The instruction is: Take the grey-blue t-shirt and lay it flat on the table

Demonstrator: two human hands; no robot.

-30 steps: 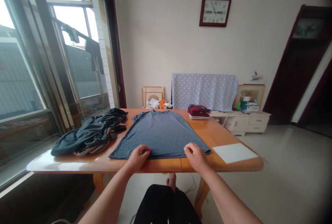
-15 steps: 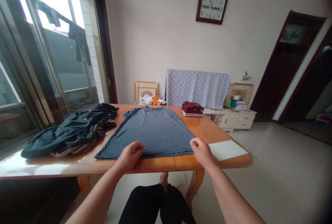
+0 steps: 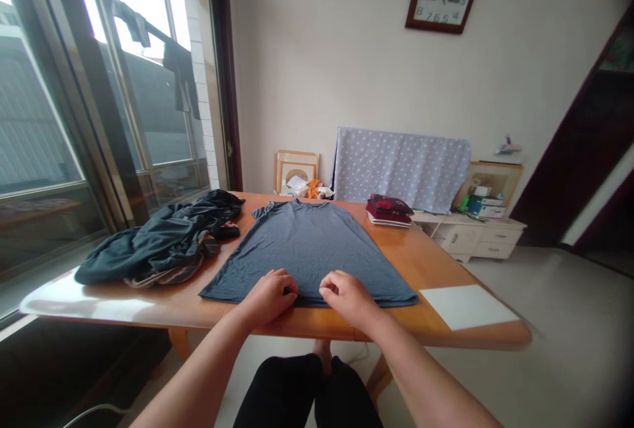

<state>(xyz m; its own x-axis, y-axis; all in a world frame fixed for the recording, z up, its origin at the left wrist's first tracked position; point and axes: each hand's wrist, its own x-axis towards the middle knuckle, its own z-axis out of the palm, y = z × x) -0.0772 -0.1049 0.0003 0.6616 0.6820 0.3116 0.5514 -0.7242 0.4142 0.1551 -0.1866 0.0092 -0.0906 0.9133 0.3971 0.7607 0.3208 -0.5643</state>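
one grey-blue shirt (image 3: 321, 236) lies spread on the wooden table (image 3: 421, 256), stretches of its near hem hidden by the left hand (image 3: 271, 296) and right hand (image 3: 347, 294), both with curled fingers (whether they pinch cloth, i cannot tell). leftward, a dark clothes heap (image 3: 158, 240) blurs its separate garments together; the far-right doorway (image 3: 579, 144) is cut off.

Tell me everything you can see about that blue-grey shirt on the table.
The blue-grey shirt looks like thin, soft cloth. It lies spread flat on the wooden table, lightly wrinkled, its hem toward the near edge and its collar at the far side. A short, striped-looking sleeve shows at the far left; the other is hard to make out. The left hand and right hand are at the hem, both curled; whether they pinch the cloth is unclear.
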